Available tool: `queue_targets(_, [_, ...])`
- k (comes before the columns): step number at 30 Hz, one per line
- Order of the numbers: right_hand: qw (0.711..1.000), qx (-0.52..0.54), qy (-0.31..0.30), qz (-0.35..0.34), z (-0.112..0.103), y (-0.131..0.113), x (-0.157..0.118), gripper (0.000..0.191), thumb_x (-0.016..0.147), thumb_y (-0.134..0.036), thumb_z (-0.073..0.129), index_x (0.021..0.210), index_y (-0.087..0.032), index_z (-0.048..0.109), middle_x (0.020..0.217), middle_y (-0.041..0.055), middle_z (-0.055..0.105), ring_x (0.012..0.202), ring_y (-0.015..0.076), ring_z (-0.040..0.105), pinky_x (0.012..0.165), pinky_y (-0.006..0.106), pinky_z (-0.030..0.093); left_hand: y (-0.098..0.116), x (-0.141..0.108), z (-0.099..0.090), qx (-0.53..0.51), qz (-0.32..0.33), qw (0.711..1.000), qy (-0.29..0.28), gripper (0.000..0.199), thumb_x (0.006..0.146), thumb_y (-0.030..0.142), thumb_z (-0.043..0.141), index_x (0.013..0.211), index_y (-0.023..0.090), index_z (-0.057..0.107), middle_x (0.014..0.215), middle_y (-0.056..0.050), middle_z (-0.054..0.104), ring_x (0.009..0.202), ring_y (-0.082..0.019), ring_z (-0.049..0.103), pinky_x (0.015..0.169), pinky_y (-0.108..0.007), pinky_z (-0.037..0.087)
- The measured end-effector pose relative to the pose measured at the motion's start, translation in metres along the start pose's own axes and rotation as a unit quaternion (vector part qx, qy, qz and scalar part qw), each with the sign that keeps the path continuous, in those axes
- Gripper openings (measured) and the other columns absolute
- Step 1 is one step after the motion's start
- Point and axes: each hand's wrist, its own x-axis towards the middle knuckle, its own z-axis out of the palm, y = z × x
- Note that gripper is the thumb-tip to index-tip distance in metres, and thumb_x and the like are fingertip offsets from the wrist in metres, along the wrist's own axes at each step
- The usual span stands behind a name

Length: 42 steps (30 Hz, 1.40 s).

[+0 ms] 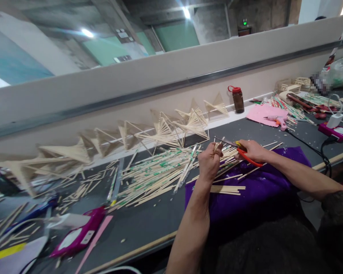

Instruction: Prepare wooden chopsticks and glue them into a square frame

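Observation:
My left hand (209, 161) is closed around a few thin wooden sticks, whose tips poke out above the fingers. Just to its right, my right hand (253, 150) grips scissors (249, 157) with red and yellow handles, and their blades point left toward the left hand. Below both hands lies a purple cloth (291, 156) with loose wooden sticks (228, 189) on it. A large pile of sticks in clear and green wrappers (160, 167) spreads to the left of my left hand.
Stick models (162, 131) stand along the wall. A brown bottle (238, 101) with a red lid is behind. At right, a pink glue gun (280, 121) rests on pink paper (257, 113), its cable trailing to a magenta power strip (334, 131). Another magenta strip (80, 232) is front left.

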Motion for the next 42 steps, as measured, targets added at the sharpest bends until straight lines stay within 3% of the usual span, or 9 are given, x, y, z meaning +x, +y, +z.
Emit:
queue_targets(13, [0.999,-0.039,-0.03,-0.002,-0.006,0.001,-0.001,0.043,0.077,-0.06,0.057,0.09,-0.018,0.052,0.082,0.0031,0.06,0.066,0.0143,0.048,0.058,0.024,0.03,-0.007,-0.001,0.007,0.025,0.043,0.999,0.01,0.027,0.089,0.03,0.041,0.085,0.018,0.065,0.06,0.0,0.062,0.055,-0.013,0.057,0.06,-0.023,0.041])
queue_targets(27, [0.999,0.04,-0.016,0.013,-0.001,0.001,-0.002,0.019,0.074,-0.034,0.057,0.081,-0.017,0.051,0.074,0.0004,0.057,0.064,0.0131,0.048,0.057,0.024,0.031,-0.01,-0.001,0.013,0.005,0.019,1.0,0.017,0.026,0.086,0.028,0.041,0.075,0.02,0.063,0.053,0.001,0.059,0.053,-0.014,0.056,0.059,-0.024,0.041])
queue_targets(35, [0.999,0.031,0.003,0.006,0.005,0.008,0.002,0.017,0.073,-0.031,0.055,0.082,-0.017,0.054,0.074,0.0014,0.059,0.063,0.0131,0.048,0.057,0.023,0.031,-0.01,0.0,0.013,0.008,0.014,1.0,0.007,0.023,0.084,0.027,0.041,0.071,0.02,0.058,0.054,0.0,0.059,0.055,-0.015,0.057,0.061,-0.025,0.041])
queue_targets(42, [0.999,0.031,-0.003,0.014,0.0,0.003,0.002,0.018,0.074,-0.032,0.056,0.084,-0.017,0.056,0.077,0.001,0.061,0.065,0.0124,0.049,0.057,0.023,0.031,-0.003,0.001,0.007,-0.025,-0.018,0.999,-0.012,0.019,0.084,0.028,0.043,0.089,0.02,0.059,0.058,0.002,0.063,0.057,-0.015,0.06,0.063,-0.025,0.044])
